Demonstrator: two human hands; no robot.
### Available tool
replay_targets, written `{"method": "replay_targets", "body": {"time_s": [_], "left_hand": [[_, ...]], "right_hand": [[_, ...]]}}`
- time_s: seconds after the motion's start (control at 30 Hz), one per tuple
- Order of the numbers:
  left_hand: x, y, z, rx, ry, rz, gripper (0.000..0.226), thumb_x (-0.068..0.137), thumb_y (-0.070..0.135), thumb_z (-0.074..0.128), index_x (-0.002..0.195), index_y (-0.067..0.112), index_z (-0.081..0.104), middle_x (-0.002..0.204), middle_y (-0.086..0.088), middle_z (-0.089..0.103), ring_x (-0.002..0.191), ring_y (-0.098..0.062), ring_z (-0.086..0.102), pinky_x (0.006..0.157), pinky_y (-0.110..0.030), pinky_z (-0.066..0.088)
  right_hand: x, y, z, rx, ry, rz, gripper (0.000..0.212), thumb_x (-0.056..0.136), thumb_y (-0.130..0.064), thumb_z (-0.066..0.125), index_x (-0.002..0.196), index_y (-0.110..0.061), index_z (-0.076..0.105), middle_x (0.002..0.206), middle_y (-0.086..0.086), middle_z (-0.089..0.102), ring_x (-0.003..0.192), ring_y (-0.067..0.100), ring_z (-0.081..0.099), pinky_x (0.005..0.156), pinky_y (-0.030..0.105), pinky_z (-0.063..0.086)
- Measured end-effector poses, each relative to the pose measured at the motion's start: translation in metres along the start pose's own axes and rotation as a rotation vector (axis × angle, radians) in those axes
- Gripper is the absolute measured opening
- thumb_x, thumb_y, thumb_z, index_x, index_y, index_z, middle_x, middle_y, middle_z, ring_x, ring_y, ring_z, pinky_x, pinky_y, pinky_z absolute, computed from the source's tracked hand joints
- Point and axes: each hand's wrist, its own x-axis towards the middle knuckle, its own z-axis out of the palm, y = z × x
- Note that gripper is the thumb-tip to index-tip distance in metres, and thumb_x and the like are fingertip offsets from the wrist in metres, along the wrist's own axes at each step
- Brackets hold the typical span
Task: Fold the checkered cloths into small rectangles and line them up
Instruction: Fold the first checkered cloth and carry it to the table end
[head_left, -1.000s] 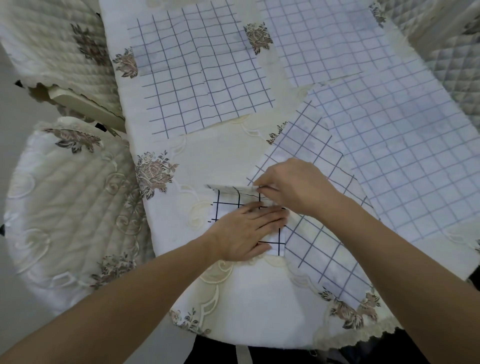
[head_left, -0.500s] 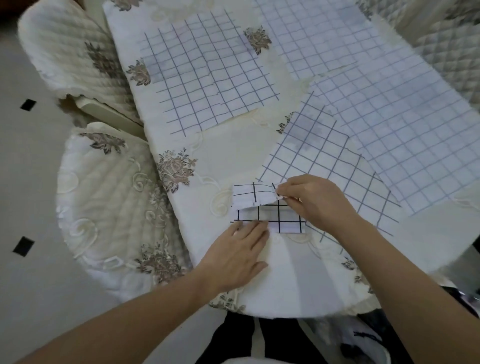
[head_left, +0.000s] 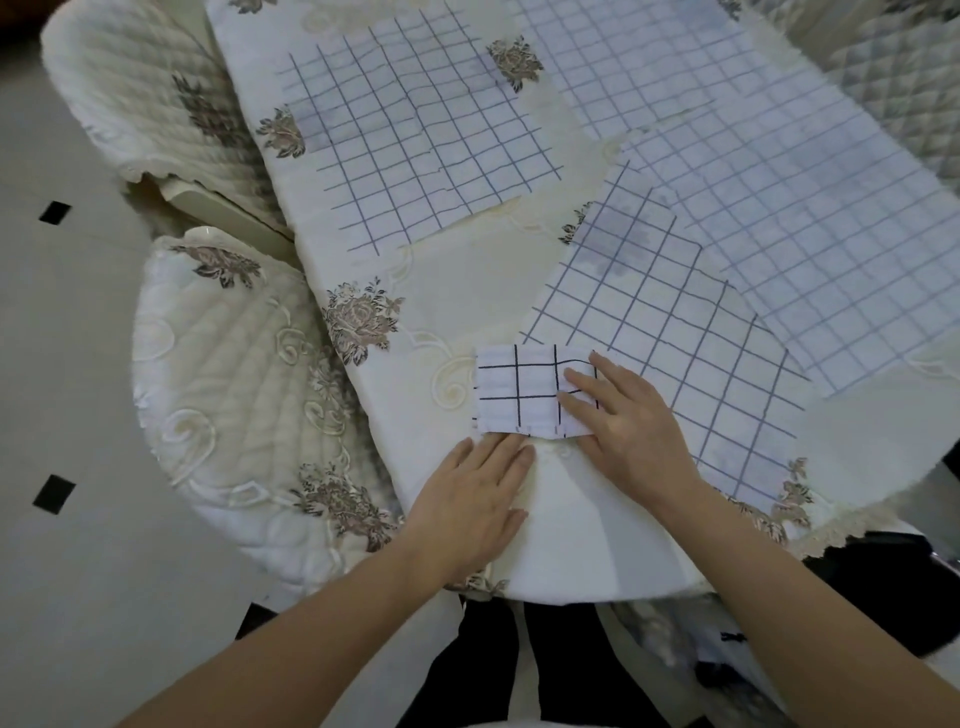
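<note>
A small folded checkered cloth (head_left: 519, 389), white with dark lines, lies as a rectangle near the table's front edge. My right hand (head_left: 623, 415) presses flat on its right end with straight fingers. My left hand (head_left: 472, 499) rests flat on the tablecloth just below the folded cloth, fingertips at its lower edge. Unfolded checkered cloths lie spread around: one (head_left: 670, 332) right behind the folded one, one (head_left: 415, 140) at the back left, a large one (head_left: 810, 218) at the right and another (head_left: 623, 57) at the far back.
The table wears a cream tablecloth (head_left: 467, 291) with brown flower prints. A quilted chair seat (head_left: 223, 395) stands close at the left, another chair back (head_left: 150, 88) behind it, and a quilted chair (head_left: 893, 78) at the far right. Tiled floor (head_left: 67, 332) lies left.
My right hand laid the lifted top flap down over the small cloth and now presses it flat. My left hand slid off the cloth toward me onto the tablecloth.
</note>
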Motion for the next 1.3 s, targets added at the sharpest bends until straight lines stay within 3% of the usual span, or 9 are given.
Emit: {"method": "replay_targets", "body": {"time_s": [0.1,0.2,0.3,0.43,0.53,0.67,0.83,1.0,1.3], "left_hand": [[0.003,-0.005,-0.002,-0.048,0.041,0.002,0.063,0.084,0.040,0.059,0.140,0.012,0.050,0.145,-0.008,0.051,0.132,-0.025,0.049,0.104,-0.043,0.047],[0.011,-0.005,-0.011,-0.118,0.159,-0.013,0.041,0.087,0.031,0.046,0.119,0.010,0.062,0.122,-0.007,0.064,0.110,-0.026,0.060,0.086,-0.041,0.056],[0.021,-0.006,-0.025,-0.112,0.348,-0.054,0.024,0.086,0.022,0.047,0.100,0.011,0.064,0.100,-0.005,0.064,0.092,-0.026,0.057,0.071,-0.039,0.051],[0.051,-0.016,-0.030,-0.065,0.392,-0.089,0.037,0.091,0.027,0.052,0.125,0.014,0.058,0.138,-0.008,0.052,0.127,-0.026,0.048,0.100,-0.039,0.041],[0.077,-0.031,-0.021,-0.036,0.257,-0.057,0.054,0.100,0.035,0.038,0.151,0.017,0.037,0.163,-0.005,0.025,0.151,-0.022,0.021,0.121,-0.045,0.023],[0.090,-0.043,0.002,0.056,0.128,-0.012,0.063,0.105,0.048,0.026,0.159,0.019,0.013,0.167,-0.003,0.004,0.154,-0.020,0.000,0.122,-0.049,0.017],[0.091,-0.045,0.009,0.060,0.134,-0.020,0.066,0.104,0.053,0.018,0.160,0.018,0.008,0.167,-0.003,0.001,0.154,-0.019,-0.003,0.122,-0.051,0.015],[0.092,-0.046,0.010,0.071,0.133,-0.013,0.066,0.104,0.053,0.020,0.159,0.018,0.010,0.167,-0.004,0.002,0.154,-0.019,-0.001,0.122,-0.052,0.016],[0.093,-0.046,0.010,0.074,0.152,-0.001,0.066,0.104,0.052,0.021,0.159,0.017,0.011,0.167,-0.005,0.004,0.154,-0.021,0.000,0.121,-0.053,0.018]], "right_hand": [[-0.007,0.000,0.009,0.008,-0.012,0.015,0.051,0.082,-0.008,0.074,0.132,-0.010,0.062,0.143,0.011,0.056,0.141,0.034,0.042,0.111,0.051,0.039],[-0.010,0.002,0.015,0.031,-0.005,0.024,0.062,0.080,0.002,0.072,0.138,-0.012,0.057,0.146,0.009,0.054,0.142,0.032,0.041,0.110,0.050,0.040],[-0.011,0.003,0.018,0.049,-0.012,0.018,0.064,0.078,0.007,0.070,0.138,-0.011,0.057,0.145,0.008,0.054,0.141,0.032,0.042,0.108,0.051,0.043],[-0.009,0.006,0.023,0.087,-0.026,0.036,0.066,0.079,0.008,0.064,0.141,-0.013,0.055,0.148,0.005,0.052,0.143,0.031,0.040,0.107,0.050,0.044],[-0.007,0.009,0.027,0.139,-0.022,0.048,0.067,0.080,0.008,0.062,0.143,-0.014,0.052,0.149,0.002,0.050,0.144,0.028,0.038,0.104,0.049,0.046],[-0.005,0.013,0.028,0.201,0.004,0.085,0.071,0.080,0.002,0.072,0.145,-0.013,0.049,0.153,0.009,0.045,0.145,0.028,0.036,0.109,0.045,0.044],[-0.002,0.020,0.017,0.319,0.004,0.277,0.079,0.078,-0.035,0.077,0.147,-0.014,0.046,0.149,0.012,0.043,0.135,0.027,0.044,0.100,0.035,0.046],[0.014,0.048,0.019,0.321,0.090,0.379,0.060,0.081,-0.008,0.077,0.137,-0.013,0.058,0.119,0.007,0.058,0.107,0.022,0.052,0.083,0.033,0.050],[0.057,0.098,0.003,0.489,-0.156,0.339,0.015,0.084,-0.017,0.078,0.099,-0.018,0.076,0.088,-0.009,0.063,0.079,0.011,0.061,0.073,0.028,0.053]]}}
